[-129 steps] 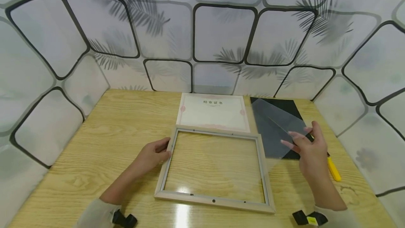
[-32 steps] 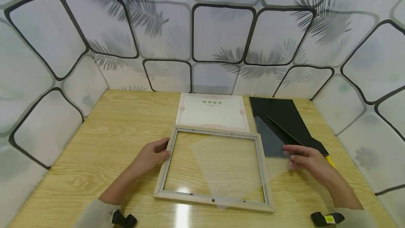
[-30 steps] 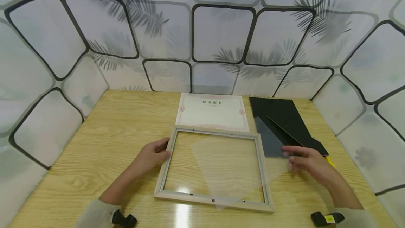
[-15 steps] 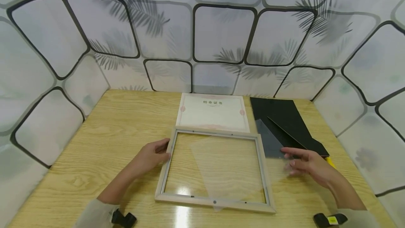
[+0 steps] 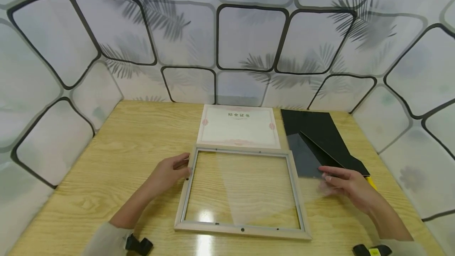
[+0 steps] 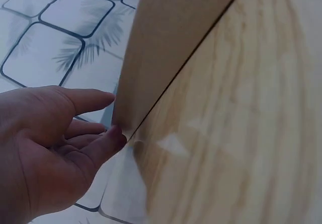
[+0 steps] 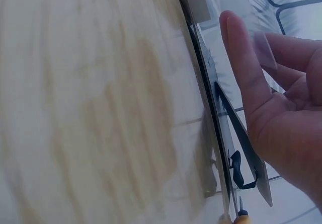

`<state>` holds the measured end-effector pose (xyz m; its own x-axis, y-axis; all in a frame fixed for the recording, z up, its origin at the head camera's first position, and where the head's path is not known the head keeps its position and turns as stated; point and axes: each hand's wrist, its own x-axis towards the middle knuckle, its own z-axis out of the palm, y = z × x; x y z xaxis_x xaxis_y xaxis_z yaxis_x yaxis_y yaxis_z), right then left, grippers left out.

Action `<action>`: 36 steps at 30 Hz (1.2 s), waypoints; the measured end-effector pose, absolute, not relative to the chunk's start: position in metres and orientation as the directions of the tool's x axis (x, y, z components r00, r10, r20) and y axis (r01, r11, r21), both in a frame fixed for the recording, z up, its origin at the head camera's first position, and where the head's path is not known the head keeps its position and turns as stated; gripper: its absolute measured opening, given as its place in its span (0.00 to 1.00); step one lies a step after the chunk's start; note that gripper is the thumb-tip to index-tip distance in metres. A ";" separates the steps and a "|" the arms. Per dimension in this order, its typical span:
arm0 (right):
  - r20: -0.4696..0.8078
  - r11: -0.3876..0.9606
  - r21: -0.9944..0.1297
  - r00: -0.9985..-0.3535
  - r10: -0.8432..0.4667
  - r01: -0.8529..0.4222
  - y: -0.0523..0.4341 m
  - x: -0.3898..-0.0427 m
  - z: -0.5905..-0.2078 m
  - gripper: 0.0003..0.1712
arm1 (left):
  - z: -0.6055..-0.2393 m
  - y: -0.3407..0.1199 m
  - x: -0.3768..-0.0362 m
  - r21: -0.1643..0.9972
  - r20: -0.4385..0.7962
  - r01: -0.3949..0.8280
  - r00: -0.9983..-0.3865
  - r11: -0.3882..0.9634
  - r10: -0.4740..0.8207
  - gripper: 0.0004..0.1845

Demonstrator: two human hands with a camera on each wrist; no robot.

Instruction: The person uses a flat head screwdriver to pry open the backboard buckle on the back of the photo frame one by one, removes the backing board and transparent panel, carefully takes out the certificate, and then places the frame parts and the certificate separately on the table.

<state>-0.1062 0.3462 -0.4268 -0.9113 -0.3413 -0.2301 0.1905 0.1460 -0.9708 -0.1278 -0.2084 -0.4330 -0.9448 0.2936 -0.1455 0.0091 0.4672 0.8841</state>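
My right hand point(image 5: 346, 187) pinches the clear sheet point(image 5: 259, 192); skewed over the frame point(image 5: 241, 228), it may snag, though my left hand point(image 5: 168, 171) grips the rail.

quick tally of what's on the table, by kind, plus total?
Picture frame: 1
Certificate: 1
Clear sheet: 1
Black backing board: 1
Yellow-handled tool: 1
Total: 5
Left hand holds the frame's left edge; right hand holds the clear sheet's right end.
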 end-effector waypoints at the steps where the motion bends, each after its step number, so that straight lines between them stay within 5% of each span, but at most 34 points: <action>1: -0.244 0.172 -0.965 -0.911 -0.333 0.196 0.346 -0.106 -0.427 0.21 | -0.434 -0.208 -0.129 0.888 -0.145 0.008 -0.944 0.461 0.296 0.36; 9: -0.248 0.159 -0.968 -0.856 -0.453 0.196 0.348 -0.101 -0.430 0.26 | -0.434 -0.208 -0.129 0.892 -0.166 -0.004 -0.933 0.453 0.319 0.36; 21: -0.075 0.027 -0.997 -0.889 -0.451 0.070 0.341 -0.100 -0.430 0.30 | -0.431 -0.207 -0.127 0.882 -0.176 -0.001 -0.928 0.471 0.329 0.37; 36: -0.025 -0.047 -0.997 -0.863 -0.504 0.056 0.347 -0.104 -0.416 0.31 | -0.430 -0.209 -0.126 0.890 -0.169 0.005 -0.925 0.456 0.341 0.37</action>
<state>-0.1041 0.3466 -0.4157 -0.8634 -0.5038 -0.0250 0.0562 -0.0468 -0.9973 -0.1261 -0.2086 -0.4299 -0.9246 0.3413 -0.1692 0.0054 0.4559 0.8900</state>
